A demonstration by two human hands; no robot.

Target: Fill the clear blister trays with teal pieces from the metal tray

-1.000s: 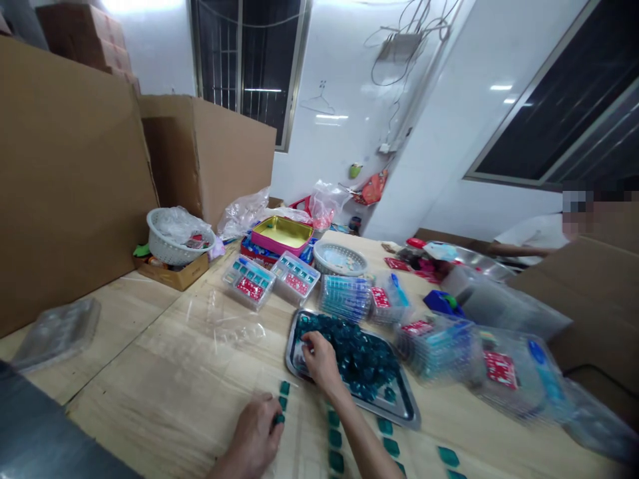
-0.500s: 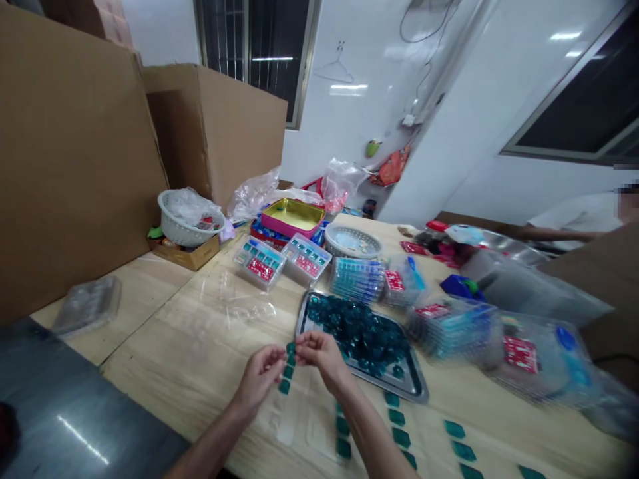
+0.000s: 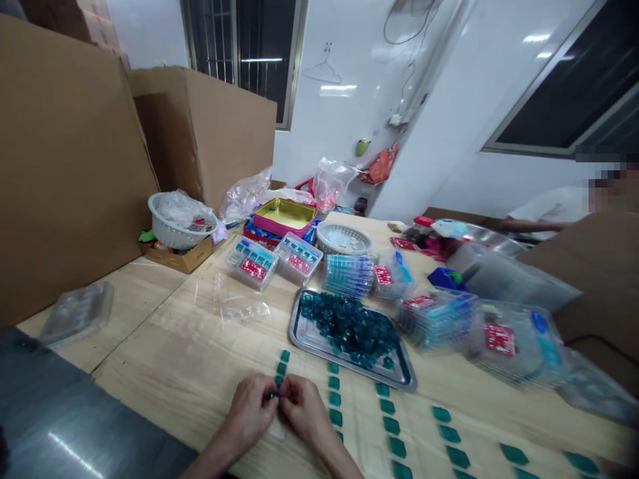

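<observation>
My left hand (image 3: 249, 407) and my right hand (image 3: 305, 407) meet low over the table, fingertips pinched close together. A small dark teal, glassy piece (image 3: 274, 394) shows between the fingertips, mostly covered by them. Just beyond, the leftmost row of teal pieces (image 3: 284, 356) runs away from me on a clear plastic strip or tray that is hard to make out. More rows of flat teal pieces (image 3: 391, 424) lie to the right of my right hand. Behind my hands stands a metal tray (image 3: 295, 332) holding a heap of loose teal pieces (image 3: 349, 326).
Two filled clear boxes (image 3: 252, 263) sit beyond the tray, near a white basket (image 3: 324, 247) and a pink tin (image 3: 279, 224). Stacked clear cases (image 3: 439, 319) line the right side. Cardboard (image 3: 60, 166) stands at left. Another person (image 3: 554, 206) is at far right.
Both hands have come nearer to me, down the leftmost row, and closed together. The row's far pieces, earlier partly behind my fingers, now show. The whole view has shifted slightly.
</observation>
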